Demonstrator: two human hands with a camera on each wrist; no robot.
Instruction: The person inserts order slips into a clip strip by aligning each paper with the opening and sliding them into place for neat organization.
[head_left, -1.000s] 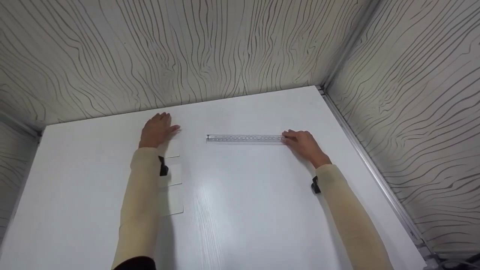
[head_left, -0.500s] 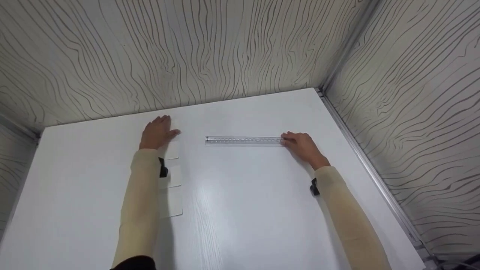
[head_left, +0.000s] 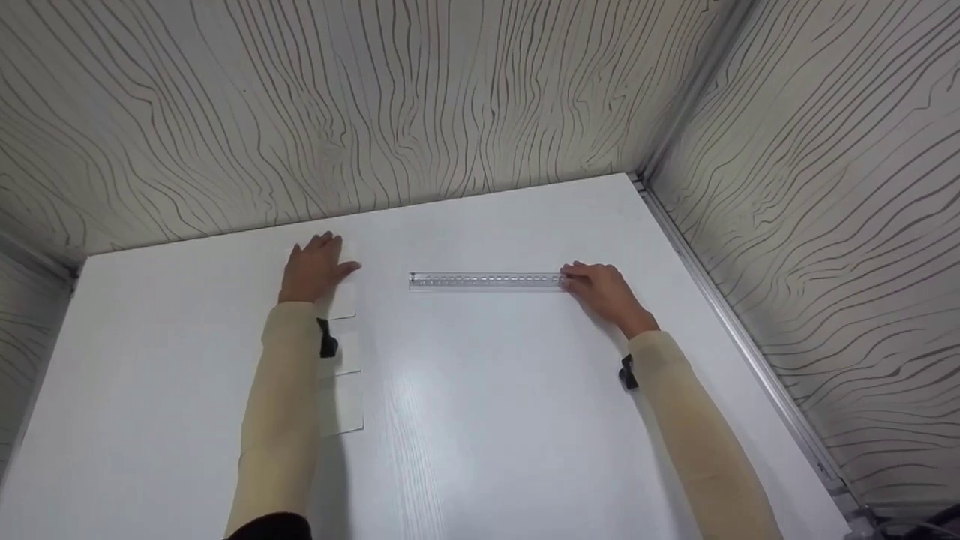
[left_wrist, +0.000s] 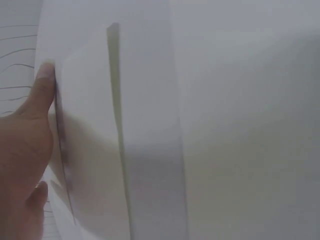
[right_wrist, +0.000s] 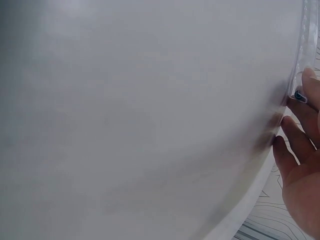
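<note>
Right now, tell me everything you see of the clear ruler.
The clear ruler is a straight, transparent strip, apparently plastic, with a row of small repeated shapes along its length. It stretches crosswise in the head view, on or just above the white table; which is unclear. The right hand pinches its right end; the left is free.

Flat white tabletop [head_left: 487,435] against cream back wall panel [head_left: 405,97], dark wavy wood-grain lines. Similar patterned right wall panel [head_left: 847,225]. Straight silver metal rail [head_left: 739,330] along tabletop's right edge; grey metal strip [head_left: 696,90] between panels.
</note>
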